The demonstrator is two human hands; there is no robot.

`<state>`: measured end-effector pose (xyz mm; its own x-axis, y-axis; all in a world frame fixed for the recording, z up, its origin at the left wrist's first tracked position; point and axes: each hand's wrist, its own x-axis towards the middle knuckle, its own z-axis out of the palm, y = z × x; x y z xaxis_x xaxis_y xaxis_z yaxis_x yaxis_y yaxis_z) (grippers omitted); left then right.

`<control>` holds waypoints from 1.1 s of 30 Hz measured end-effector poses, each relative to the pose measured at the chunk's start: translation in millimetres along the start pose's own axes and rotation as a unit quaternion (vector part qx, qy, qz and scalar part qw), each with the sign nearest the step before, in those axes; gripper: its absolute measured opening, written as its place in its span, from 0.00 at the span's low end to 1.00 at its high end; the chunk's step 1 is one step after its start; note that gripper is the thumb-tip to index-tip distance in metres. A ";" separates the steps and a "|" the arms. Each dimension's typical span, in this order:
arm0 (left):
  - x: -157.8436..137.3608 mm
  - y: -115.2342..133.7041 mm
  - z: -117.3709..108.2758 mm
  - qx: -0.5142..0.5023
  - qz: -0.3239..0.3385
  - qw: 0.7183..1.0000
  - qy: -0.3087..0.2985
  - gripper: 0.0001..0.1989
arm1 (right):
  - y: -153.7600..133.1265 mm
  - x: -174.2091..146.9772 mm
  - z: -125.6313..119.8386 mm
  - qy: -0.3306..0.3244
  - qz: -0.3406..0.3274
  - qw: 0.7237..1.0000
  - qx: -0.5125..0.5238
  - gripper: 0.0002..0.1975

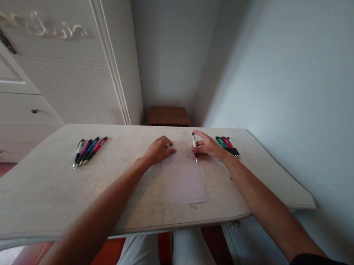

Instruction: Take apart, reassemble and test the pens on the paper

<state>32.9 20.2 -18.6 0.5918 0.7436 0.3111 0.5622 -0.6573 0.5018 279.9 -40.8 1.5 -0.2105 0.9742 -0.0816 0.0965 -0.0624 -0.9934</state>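
Observation:
My right hand (pixel 209 145) grips a white-and-black pen (pixel 194 141) upright, with the index finger on its top end and the thumb against its lower part. The pen's tip points down over the right edge of a lined sheet of paper (pixel 185 181). Faint scribbled marks show across the upper part of the sheet. Resting at the sheet's upper left corner, my left hand (pixel 158 151) has loosely bent fingers, the thumb apart from them, and nothing in its grasp. A ring is on one of its fingers.
Several pens (pixel 89 151) lie side by side on the left of the pale table (pixel 128 138). Another row of pens (pixel 227 145) lies just beyond my right wrist. A white cabinet (pixel 78 87) stands at the left, a wall (pixel 298 78) at the right, a brown wooden piece (pixel 169 114) behind.

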 end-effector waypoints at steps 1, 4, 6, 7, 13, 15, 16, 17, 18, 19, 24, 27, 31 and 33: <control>-0.1 0.3 -0.2 -0.001 0.001 1.000 0.000 0.12 | -0.8 -0.7 -0.7 -0.003 0.007 1.000 0.002 0.56; -0.5 1.4 -1.0 -0.003 0.001 1.000 -0.002 0.12 | -2.2 -2.1 -3.1 -0.017 0.025 1.000 0.007 0.56; -0.7 1.5 -1.1 -0.005 -0.002 1.000 -0.001 0.12 | -2.1 -2.1 -4.6 -0.028 0.035 0.999 0.011 0.56; -0.7 1.2 -0.9 -0.007 -0.003 1.000 0.000 0.12 | -1.8 -1.9 -5.3 -0.032 0.039 0.999 0.012 0.55; -0.1 -3.3 0.5 -0.018 0.003 1.000 -0.002 0.14 | -2.9 -1.3 -4.7 -0.034 0.041 0.998 0.012 0.56; 0.1 -3.4 0.1 -0.019 0.000 1.000 0.001 0.15 | -4.2 -1.8 -3.7 -0.031 0.040 0.999 0.014 0.55; 0.1 -3.0 -0.3 -0.016 -0.001 1.000 0.001 0.15 | -4.7 -1.9 -3.3 -0.031 0.037 0.999 0.016 0.53; 0.1 -2.4 -0.8 -0.013 -0.003 1.000 0.001 0.16 | -5.0 -2.0 -3.0 -0.031 0.033 0.999 0.018 0.52; 0.0 -1.6 -1.3 -0.010 -0.005 1.000 0.001 0.16 | -5.2 -1.9 -2.9 -0.031 0.028 0.999 0.018 0.50; -0.1 -0.8 -1.7 -0.009 -0.005 1.000 0.001 0.15 | -5.2 -1.7 -2.8 -0.031 0.024 0.999 0.017 0.49; -0.9 0.4 -1.0 -0.001 -0.004 1.000 0.001 0.15 | -3.1 0.5 -2.1 -0.019 0.012 1.000 0.011 0.37; -1.1 -1.4 0.6 0.006 0.000 1.000 0.000 0.15 | -1.7 2.5 -1.0 -0.009 -0.002 1.000 0.026 0.32; -0.8 -3.7 1.7 0.001 0.014 1.000 0.005 0.15 | -1.9 3.5 -1.1 0.028 -0.016 0.998 0.049 0.27; -0.6 -4.4 1.7 -0.002 0.019 1.000 0.008 0.15 | -2.7 1.5 -3.0 0.052 -0.027 0.996 0.072 0.26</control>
<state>31.0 22.4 -22.4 0.6040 0.7198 0.3422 0.5375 -0.6849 0.4919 282.2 -38.6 4.2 -0.1094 0.9936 -0.0270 -0.0541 -0.0330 -0.9980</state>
